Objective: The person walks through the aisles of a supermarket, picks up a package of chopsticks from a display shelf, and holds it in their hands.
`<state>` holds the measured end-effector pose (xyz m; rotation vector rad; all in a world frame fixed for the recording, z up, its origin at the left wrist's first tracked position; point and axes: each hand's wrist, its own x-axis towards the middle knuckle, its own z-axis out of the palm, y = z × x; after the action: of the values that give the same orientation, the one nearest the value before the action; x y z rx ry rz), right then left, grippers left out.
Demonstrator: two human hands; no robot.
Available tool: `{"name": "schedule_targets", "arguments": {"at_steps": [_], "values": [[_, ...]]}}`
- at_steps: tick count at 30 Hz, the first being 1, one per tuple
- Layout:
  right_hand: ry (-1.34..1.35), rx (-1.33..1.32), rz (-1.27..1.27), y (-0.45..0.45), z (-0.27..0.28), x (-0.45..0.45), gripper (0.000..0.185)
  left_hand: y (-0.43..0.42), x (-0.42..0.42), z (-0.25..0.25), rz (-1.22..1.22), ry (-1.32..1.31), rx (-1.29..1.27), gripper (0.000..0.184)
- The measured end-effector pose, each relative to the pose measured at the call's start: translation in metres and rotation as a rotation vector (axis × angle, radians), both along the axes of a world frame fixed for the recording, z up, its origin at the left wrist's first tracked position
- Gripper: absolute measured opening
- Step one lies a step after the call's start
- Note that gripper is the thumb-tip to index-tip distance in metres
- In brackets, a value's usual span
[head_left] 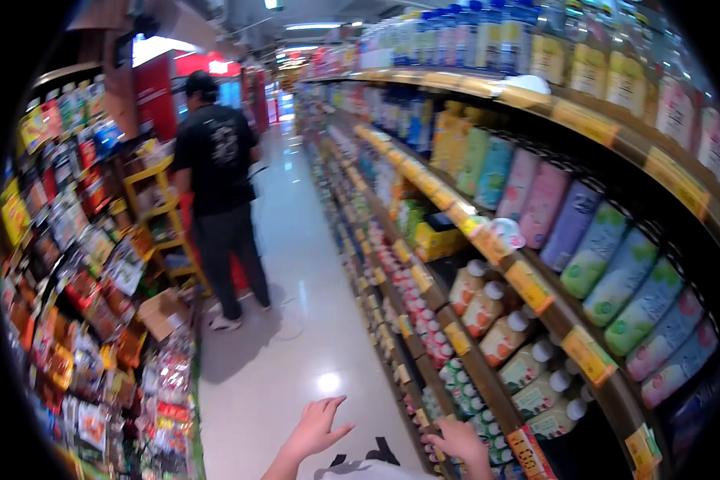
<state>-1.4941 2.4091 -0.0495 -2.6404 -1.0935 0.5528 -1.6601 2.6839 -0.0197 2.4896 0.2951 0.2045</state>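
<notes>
On my left, snack packets (80,288) hang too densely for me to count. Beside them I see one open cardboard box (164,314), one yellow rack (140,178) and one person (216,160) facing away down the aisle.

My left hand (320,428) is over the floor (288,360), open, fingers spread and holding nothing. My right hand (460,442) looks loosely open and empty too, in front of the lower right shelving; whether it touches anything I can't tell. Nearest it are small green-and-white bottles (461,386) on a low shelf, too many and too blurred to number.

I'd judge this as a moment between grasps, with both hands free; taking one of those bottles would call for moving the right hand in past the shelf edge and closing on a single one.

Farther right, I count six white-capped bottles in the front line: three orange-labelled (504,339), three paler (525,368). Above them stand about ten slim pastel cans (572,226), and one red-edged price tag (530,454) sits just beside my right hand.
</notes>
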Motion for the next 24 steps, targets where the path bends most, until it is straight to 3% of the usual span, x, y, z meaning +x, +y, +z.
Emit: {"name": "schedule_targets", "arguments": {"at_steps": [4,6,8,11,14,16,22,24], "values": [[-0.01,-0.074,-0.409,-0.068,-0.024,-0.041,0.046,-0.008,0.056,-0.014,-0.317,0.045,0.102,0.063],[0.023,-0.225,-0.689,-0.1,-0.024,-0.091,0.051,-0.025,0.08,-0.013,-0.522,0.037,0.083,0.063],[-0.047,-0.169,-0.921,-0.132,-0.056,-0.155,0.049,-0.048,0.098,-0.016,-0.754,0.031,0.067,0.062],[0.076,-0.191,-1.311,-0.133,-0.043,-0.253,0.047,-0.09,0.113,-0.027,-1.023,0.072,0.08,0.062],[-0.046,-0.133,-1.585,-0.107,-0.029,-0.331,0.037,-0.134,0.107,-0.038,-1.301,0.001,0.098,0.062],[-0.21,0.248,-1.69,-0.087,-0.017,-0.369,0.024,-0.161,0.094,-0.039,-1.461,0.062,0.05,0.062],[-0.513,0.262,-1.799,-0.078,-0.012,-0.423,0.019,-0.208,0.032,-0.034,-1.721,0.113,0.008,0.064],[-0.526,0.292,-1.853,-0.079,-0.009,-0.434,0.018,-0.22,0.016,-0.029,-1.745,0.258,0.045,0.066]]}}
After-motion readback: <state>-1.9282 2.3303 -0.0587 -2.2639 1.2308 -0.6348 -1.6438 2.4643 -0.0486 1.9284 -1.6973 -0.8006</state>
